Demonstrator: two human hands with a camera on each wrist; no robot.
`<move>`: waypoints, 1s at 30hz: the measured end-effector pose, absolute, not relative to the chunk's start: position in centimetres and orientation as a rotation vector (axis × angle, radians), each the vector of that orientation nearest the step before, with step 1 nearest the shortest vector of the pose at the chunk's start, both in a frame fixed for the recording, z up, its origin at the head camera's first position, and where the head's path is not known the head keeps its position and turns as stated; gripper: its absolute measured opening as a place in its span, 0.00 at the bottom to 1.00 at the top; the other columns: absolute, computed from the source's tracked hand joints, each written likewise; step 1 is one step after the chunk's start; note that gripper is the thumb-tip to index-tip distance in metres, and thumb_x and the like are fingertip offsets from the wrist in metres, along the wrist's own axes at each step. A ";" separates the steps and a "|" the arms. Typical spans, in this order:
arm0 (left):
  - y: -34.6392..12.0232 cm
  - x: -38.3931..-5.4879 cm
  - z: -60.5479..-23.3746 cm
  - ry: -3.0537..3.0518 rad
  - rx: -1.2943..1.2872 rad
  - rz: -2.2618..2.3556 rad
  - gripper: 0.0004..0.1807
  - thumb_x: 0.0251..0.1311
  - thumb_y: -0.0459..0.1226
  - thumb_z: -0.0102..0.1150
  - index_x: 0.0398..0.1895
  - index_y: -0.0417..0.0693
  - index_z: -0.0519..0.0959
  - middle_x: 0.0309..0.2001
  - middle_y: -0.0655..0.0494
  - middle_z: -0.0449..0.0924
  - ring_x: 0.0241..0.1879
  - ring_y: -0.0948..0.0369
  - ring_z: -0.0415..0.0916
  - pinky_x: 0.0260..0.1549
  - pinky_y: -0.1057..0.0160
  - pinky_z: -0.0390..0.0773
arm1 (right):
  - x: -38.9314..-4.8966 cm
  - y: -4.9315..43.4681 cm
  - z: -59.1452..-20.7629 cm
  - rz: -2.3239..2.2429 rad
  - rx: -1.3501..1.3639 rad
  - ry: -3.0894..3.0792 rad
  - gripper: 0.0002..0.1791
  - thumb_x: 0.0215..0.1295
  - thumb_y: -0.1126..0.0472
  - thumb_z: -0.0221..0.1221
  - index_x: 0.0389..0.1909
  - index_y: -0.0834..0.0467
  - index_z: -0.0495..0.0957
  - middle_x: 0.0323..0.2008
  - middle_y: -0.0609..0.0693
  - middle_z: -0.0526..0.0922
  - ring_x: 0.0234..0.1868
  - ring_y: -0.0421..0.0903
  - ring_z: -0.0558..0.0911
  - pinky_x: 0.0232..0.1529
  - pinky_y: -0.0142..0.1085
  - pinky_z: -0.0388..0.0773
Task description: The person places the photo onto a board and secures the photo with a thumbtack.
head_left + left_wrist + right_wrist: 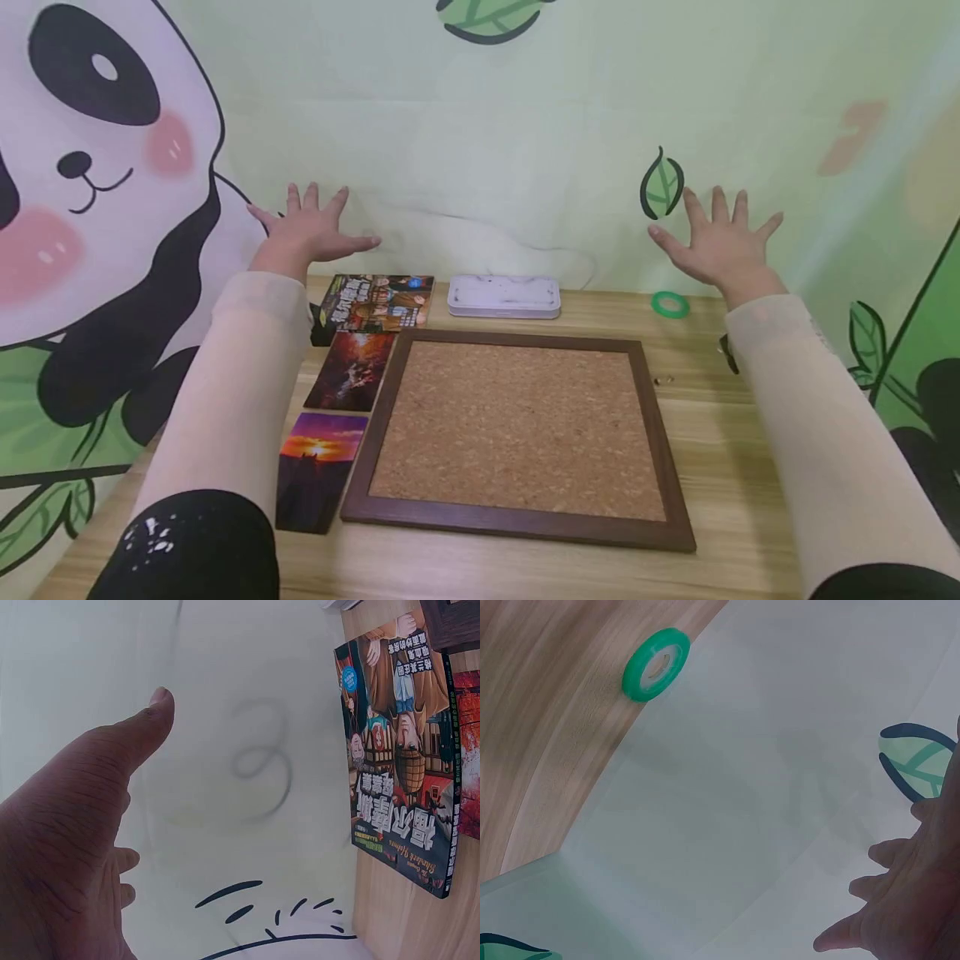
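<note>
My left hand [306,231] is raised with its fingers spread, above the back left of the table and holding nothing. Below it lies a book [382,302] with an illustrated cover, which the left wrist view shows to the right of the thumb. My right hand [722,246] is likewise raised, fingers splayed, near a printed leaf on the wall. A roll of green tape [670,305] lies on the table under it. Between the arms sits a cork board [517,425] in a dark brown frame. Left of the board are an autumn forest picture [352,371] and a sunset picture [321,467].
A white tin case [504,297] stands at the table's back edge, against the wall [480,167] with its panda and leaf print. Small metallic bits [663,381] lie right of the cork board. The wooden table [450,571] extends along the front.
</note>
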State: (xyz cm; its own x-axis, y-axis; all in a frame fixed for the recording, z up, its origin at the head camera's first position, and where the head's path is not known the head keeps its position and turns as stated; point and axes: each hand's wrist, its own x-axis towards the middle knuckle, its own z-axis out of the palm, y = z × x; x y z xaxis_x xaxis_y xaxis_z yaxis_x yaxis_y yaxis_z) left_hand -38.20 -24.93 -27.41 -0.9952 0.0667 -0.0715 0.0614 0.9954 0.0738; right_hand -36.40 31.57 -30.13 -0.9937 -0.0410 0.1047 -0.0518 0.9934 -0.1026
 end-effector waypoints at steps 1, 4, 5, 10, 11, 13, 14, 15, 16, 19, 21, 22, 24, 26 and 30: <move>-24.9 -38.2 -27.4 3.063 0.099 0.109 0.63 0.52 0.82 0.34 0.81 0.58 0.32 0.77 0.33 0.20 0.73 0.35 0.13 0.50 0.16 0.21 | -36.4 31.6 -30.1 0.159 0.070 -3.034 0.56 0.62 0.17 0.25 0.81 0.49 0.29 0.77 0.69 0.27 0.73 0.73 0.23 0.53 0.80 0.19; -24.9 -38.0 -27.4 3.061 0.101 0.119 0.63 0.52 0.81 0.35 0.82 0.58 0.32 0.77 0.33 0.21 0.73 0.34 0.13 0.50 0.16 0.21 | -36.4 31.6 -30.1 0.155 0.070 -3.032 0.56 0.62 0.17 0.25 0.81 0.49 0.30 0.77 0.70 0.28 0.73 0.73 0.23 0.53 0.80 0.19; -25.0 -38.0 -27.5 3.061 0.101 0.123 0.63 0.52 0.81 0.35 0.82 0.58 0.33 0.77 0.33 0.21 0.73 0.34 0.13 0.50 0.16 0.21 | -36.4 31.5 -30.2 0.155 0.070 -3.031 0.56 0.62 0.17 0.25 0.81 0.49 0.30 0.77 0.70 0.28 0.73 0.73 0.23 0.53 0.80 0.19; -25.3 -37.8 -27.6 3.071 0.092 0.133 0.63 0.52 0.82 0.35 0.82 0.58 0.33 0.77 0.33 0.22 0.73 0.34 0.14 0.50 0.16 0.21 | -36.3 31.5 -30.3 0.141 0.070 -3.036 0.56 0.61 0.17 0.24 0.81 0.48 0.30 0.77 0.69 0.27 0.73 0.73 0.23 0.52 0.80 0.19; -25.4 -37.8 -27.7 3.071 0.088 0.129 0.63 0.51 0.82 0.34 0.82 0.58 0.33 0.77 0.33 0.22 0.73 0.34 0.14 0.49 0.16 0.21 | -36.3 31.5 -30.3 0.139 0.071 -3.039 0.56 0.61 0.17 0.24 0.81 0.48 0.29 0.77 0.69 0.27 0.73 0.73 0.23 0.52 0.81 0.19; -25.4 -37.8 -27.7 3.070 0.084 0.125 0.63 0.51 0.83 0.33 0.82 0.58 0.32 0.77 0.33 0.22 0.73 0.34 0.14 0.49 0.17 0.20 | -36.2 31.5 -30.4 0.130 0.067 -3.048 0.56 0.61 0.16 0.23 0.80 0.48 0.29 0.77 0.69 0.26 0.72 0.74 0.23 0.51 0.81 0.19; -25.4 -37.8 -27.8 3.070 0.084 0.130 0.63 0.50 0.83 0.33 0.82 0.59 0.32 0.77 0.33 0.22 0.73 0.34 0.14 0.49 0.17 0.19 | -36.1 31.5 -30.4 0.129 0.064 -3.049 0.56 0.60 0.16 0.23 0.80 0.48 0.28 0.77 0.68 0.26 0.72 0.74 0.23 0.51 0.81 0.19; -25.4 -37.8 -27.8 3.070 0.085 0.133 0.64 0.50 0.83 0.33 0.82 0.59 0.32 0.77 0.33 0.22 0.73 0.34 0.14 0.49 0.17 0.19 | -36.1 31.5 -30.4 0.128 0.061 -3.049 0.56 0.60 0.16 0.23 0.80 0.47 0.28 0.77 0.68 0.26 0.72 0.74 0.23 0.51 0.81 0.19; -25.4 -37.8 -27.8 3.070 0.085 0.133 0.64 0.50 0.83 0.33 0.82 0.59 0.32 0.77 0.33 0.22 0.73 0.34 0.14 0.49 0.17 0.18 | -36.0 31.5 -30.4 0.129 0.058 -3.049 0.56 0.60 0.16 0.24 0.80 0.47 0.28 0.77 0.68 0.26 0.72 0.74 0.23 0.51 0.81 0.19; -25.4 -37.8 -27.8 3.075 0.088 0.140 0.64 0.50 0.83 0.33 0.82 0.58 0.33 0.78 0.33 0.22 0.73 0.34 0.14 0.49 0.18 0.18 | -35.9 31.6 -30.3 0.130 0.051 -3.047 0.56 0.60 0.16 0.24 0.80 0.47 0.29 0.77 0.68 0.26 0.72 0.74 0.23 0.51 0.81 0.19; -25.5 -37.8 -27.7 3.079 0.089 0.141 0.64 0.50 0.83 0.33 0.82 0.58 0.33 0.78 0.33 0.23 0.73 0.34 0.14 0.49 0.18 0.17 | -35.9 31.6 -30.2 0.132 0.049 -3.044 0.56 0.60 0.16 0.24 0.80 0.46 0.29 0.77 0.68 0.26 0.72 0.74 0.23 0.50 0.81 0.18; -25.4 -37.8 -27.7 3.081 0.090 0.140 0.64 0.50 0.83 0.34 0.82 0.58 0.33 0.78 0.33 0.23 0.73 0.34 0.14 0.49 0.18 0.18 | -35.9 31.6 -30.2 0.132 0.048 -3.043 0.56 0.60 0.16 0.24 0.80 0.46 0.29 0.77 0.68 0.26 0.72 0.74 0.23 0.50 0.81 0.18; -25.4 -37.7 -27.5 3.083 0.091 0.144 0.63 0.50 0.83 0.34 0.82 0.58 0.33 0.77 0.32 0.23 0.73 0.34 0.14 0.49 0.18 0.18 | -35.8 31.7 -30.1 0.132 0.046 -3.041 0.56 0.60 0.16 0.24 0.80 0.46 0.29 0.77 0.68 0.26 0.72 0.74 0.22 0.50 0.81 0.18; -25.4 -37.6 -27.3 3.085 0.090 0.153 0.63 0.51 0.82 0.35 0.82 0.58 0.34 0.77 0.32 0.23 0.73 0.34 0.14 0.49 0.17 0.18 | -35.8 31.7 -30.0 0.128 0.044 -3.040 0.56 0.60 0.15 0.24 0.80 0.46 0.28 0.77 0.68 0.26 0.72 0.74 0.22 0.50 0.81 0.17; -25.4 -37.4 -27.1 3.088 0.086 0.159 0.63 0.51 0.82 0.35 0.82 0.58 0.34 0.78 0.33 0.23 0.73 0.34 0.15 0.49 0.17 0.19 | -35.8 31.8 -30.0 0.133 0.040 -3.044 0.57 0.59 0.15 0.24 0.80 0.46 0.28 0.77 0.68 0.26 0.72 0.73 0.22 0.50 0.81 0.17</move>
